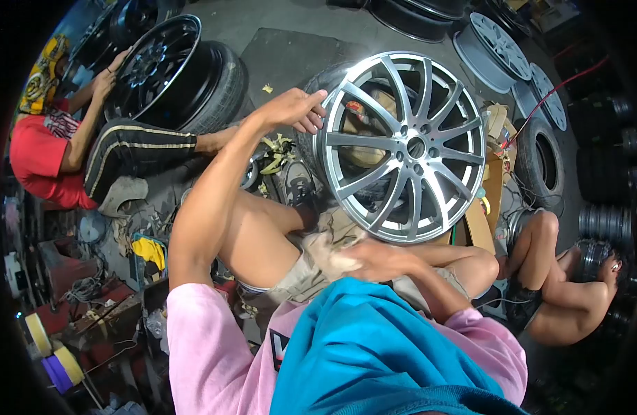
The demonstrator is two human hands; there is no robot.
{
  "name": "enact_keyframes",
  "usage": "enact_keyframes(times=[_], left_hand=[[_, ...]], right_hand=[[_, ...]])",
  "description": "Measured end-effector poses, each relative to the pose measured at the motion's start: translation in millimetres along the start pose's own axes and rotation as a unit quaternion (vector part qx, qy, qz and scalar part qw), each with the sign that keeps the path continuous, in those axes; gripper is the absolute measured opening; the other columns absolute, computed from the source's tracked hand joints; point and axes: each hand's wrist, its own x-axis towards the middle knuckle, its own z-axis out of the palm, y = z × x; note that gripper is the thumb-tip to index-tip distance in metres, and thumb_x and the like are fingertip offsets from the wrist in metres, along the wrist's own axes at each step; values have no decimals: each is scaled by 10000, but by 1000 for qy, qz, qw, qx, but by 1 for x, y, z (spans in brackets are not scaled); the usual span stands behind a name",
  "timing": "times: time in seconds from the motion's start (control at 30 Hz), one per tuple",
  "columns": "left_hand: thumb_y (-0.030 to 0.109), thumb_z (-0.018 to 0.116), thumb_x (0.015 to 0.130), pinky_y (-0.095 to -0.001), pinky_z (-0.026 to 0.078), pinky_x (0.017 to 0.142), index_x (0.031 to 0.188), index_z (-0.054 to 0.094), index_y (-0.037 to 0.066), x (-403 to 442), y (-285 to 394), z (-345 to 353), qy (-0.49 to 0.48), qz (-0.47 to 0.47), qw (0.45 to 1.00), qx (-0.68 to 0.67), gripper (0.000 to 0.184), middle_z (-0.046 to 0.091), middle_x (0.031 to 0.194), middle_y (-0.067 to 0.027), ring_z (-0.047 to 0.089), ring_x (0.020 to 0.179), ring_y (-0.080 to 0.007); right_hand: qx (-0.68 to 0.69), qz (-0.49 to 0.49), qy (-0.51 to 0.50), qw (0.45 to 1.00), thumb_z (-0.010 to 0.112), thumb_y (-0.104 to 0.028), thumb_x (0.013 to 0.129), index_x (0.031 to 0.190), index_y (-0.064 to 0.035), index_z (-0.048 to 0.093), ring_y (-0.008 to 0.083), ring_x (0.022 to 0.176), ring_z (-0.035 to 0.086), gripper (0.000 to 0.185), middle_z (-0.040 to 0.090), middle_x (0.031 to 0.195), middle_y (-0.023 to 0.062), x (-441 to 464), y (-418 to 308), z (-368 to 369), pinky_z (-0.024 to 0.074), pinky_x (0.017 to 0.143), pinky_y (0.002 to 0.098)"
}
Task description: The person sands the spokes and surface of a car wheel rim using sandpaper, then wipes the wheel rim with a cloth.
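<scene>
Just in front of the person's bent legs, a large silver wheel rim, tilted, with slim paired spokes and the front face toward the camera. Low edge close above the lap. Behind the silver rim, partly hidden, a dark tire; contact between the two hard to tell. Farther to the left, a co-worker in a red top, seated, with both hands at a black rim, and beside that rim another tire. At far right, a second person, bare-backed, near a standing tire. Right of the silver rim, an open cardboard box, partly covered by the rim's edge. Left of the rim, low down, a dark shoe.

At the rim's upper left edge, the left hand: one digit stretched out, the others loosely curled, slightly spread, touch on the metal not certain. Below the rim, over the lap, the right hand, blurred, right by a pale, smeared-looking piece; grip on it impossible to tell.
</scene>
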Motion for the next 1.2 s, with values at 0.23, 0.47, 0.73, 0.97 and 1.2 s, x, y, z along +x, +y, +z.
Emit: enact_keyframes(times=[0.23,0.47,0.73,0.97,1.2], left_hand=[[588,459,1059,-345,609,754,1226,672,-128,5,-2,2,16,13,1000,18,766,756,1044,-227,755,872,-269],[591,431,1063,-365,630,790,1221,674,-120,15,-1,0,11,-20,1000,13,768,753,1041,-223,767,894,-286],[546,478,1080,-347,618,820,1246,659,-72,14,-15,-2,38,-15,999,-30,665,734,988,-158,754,888,-246],[302,703,897,-364,544,740,1023,722,-23,37,12,30,181,110,959,189,350,738,830,-134,713,786,-244],[323,677,836,-483,559,761,886,734,-22,47,33,47,306,112,862,389,354,717,828,-257,715,820,-436]], right_hand=[[-18,33,851,524,627,-314,1021,1060,-33,747,200,813,621,308,701,845,64,-180,-40,-145,531,756,366],[-138,93,670,724,655,-330,987,1189,-46,701,341,914,657,352,697,955,185,-55,-22,-125,535,851,455],[42,53,49,997,665,-462,973,1137,16,695,414,876,707,506,714,936,282,-7,-11,42,556,827,495],[312,75,344,883,758,-203,966,1143,15,700,77,834,628,287,736,940,38,-55,-4,-19,538,740,286],[242,36,433,867,759,-162,960,1181,13,699,84,899,638,288,751,1022,39,-68,-14,-52,528,820,290]])
